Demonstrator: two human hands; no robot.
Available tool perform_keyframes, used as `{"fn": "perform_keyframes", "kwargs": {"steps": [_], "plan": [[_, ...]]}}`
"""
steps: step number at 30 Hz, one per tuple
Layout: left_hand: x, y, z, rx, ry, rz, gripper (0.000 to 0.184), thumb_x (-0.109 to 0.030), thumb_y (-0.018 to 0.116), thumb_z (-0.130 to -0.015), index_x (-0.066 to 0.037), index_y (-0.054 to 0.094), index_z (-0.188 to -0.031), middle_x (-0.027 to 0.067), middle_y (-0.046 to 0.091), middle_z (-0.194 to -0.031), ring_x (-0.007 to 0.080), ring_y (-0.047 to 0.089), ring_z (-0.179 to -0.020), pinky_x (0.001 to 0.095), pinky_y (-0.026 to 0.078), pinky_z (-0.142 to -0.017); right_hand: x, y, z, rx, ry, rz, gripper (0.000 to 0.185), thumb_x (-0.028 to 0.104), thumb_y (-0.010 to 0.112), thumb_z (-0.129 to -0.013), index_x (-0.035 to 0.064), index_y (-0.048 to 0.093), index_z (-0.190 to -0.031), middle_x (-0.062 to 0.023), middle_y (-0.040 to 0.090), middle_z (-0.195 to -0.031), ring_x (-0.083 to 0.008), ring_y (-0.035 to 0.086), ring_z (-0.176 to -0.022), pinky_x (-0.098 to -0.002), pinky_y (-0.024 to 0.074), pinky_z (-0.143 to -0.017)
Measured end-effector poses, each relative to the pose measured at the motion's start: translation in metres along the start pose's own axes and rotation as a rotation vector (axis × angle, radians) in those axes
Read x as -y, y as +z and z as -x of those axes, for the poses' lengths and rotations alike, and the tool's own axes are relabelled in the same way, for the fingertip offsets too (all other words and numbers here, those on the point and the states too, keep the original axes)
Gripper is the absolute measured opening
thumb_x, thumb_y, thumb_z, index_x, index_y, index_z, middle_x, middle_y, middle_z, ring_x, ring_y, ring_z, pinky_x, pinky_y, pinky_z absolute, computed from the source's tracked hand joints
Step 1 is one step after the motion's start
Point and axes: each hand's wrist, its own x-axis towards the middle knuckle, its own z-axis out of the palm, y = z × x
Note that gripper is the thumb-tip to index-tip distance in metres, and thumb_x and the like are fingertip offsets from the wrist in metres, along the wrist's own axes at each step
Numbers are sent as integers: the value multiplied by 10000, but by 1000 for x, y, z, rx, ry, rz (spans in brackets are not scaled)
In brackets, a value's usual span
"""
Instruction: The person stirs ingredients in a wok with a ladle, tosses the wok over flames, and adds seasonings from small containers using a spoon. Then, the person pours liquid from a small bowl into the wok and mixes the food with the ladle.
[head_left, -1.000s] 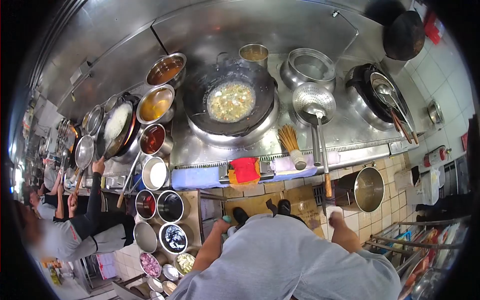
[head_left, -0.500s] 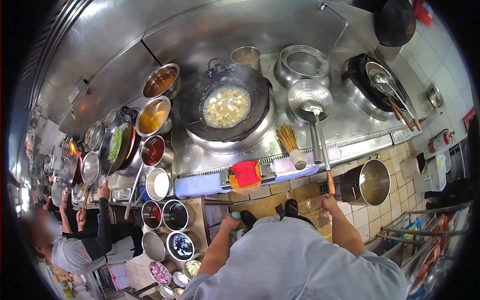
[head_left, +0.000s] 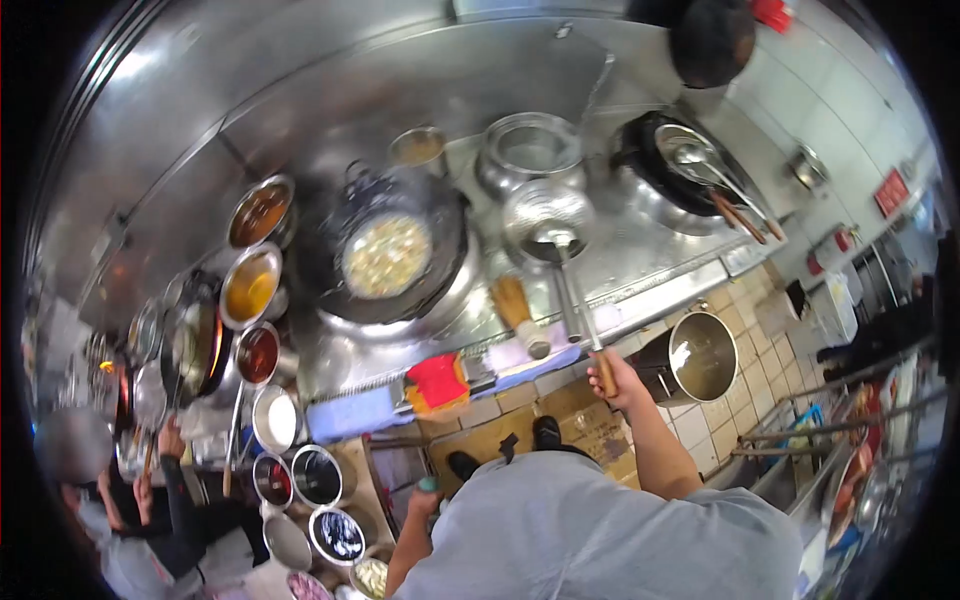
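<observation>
My right hand (head_left: 622, 384) is closed around the wooden handle of a ladle (head_left: 583, 300). The ladle's bowl lies in a perforated strainer (head_left: 540, 205). Low by my side, my left hand (head_left: 422, 503) is closed on a small teal object (head_left: 428, 484), whose kind I cannot make out. On the burner in front stands a black wok (head_left: 440, 265) with bubbling pale food (head_left: 387, 257) in it. Beside it, a bamboo brush (head_left: 515, 308) leans at the stove's front edge.
Pots of orange liquid (head_left: 252, 288) and red sauce (head_left: 258, 354) line the stove's left side. A red cloth (head_left: 437, 380) hangs on the front rail. A tall metal bucket (head_left: 703, 358) stands at right. At far left, a co-worker's hand (head_left: 171, 438) holds another wok.
My right hand has come up and taken hold of the ladle's handle. The whole view has shifted and turned, so the stove sits further left. My left hand still holds the teal object.
</observation>
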Motion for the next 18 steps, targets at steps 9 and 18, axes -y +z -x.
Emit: {"fn": "perform_keyframes", "kwargs": {"steps": [9, 18], "plan": [[71, 40, -46, -141, -8, -69, 332, -328, 605, -741, -116, 666, -989, 185, 628, -1057, 332, 588, -1006, 393, 459, -876, 204, 87, -50, -225, -718, 413, 258, 286, 406, -963, 70, 483, -846, -54, 522, -580, -156, 482, -418, -301, 401, -391], [115, 77, -30, -44, 82, -331, 319, -364, 569, -767, -169, 673, -997, 185, 623, -1055, 344, 587, -1011, 426, 468, -858, 388, 169, -89, -220, -807, 249, 204, 209, 391, -955, 47, 502, -897, -56, 506, -627, -148, 476, -471, -325, 425, -422]]}}
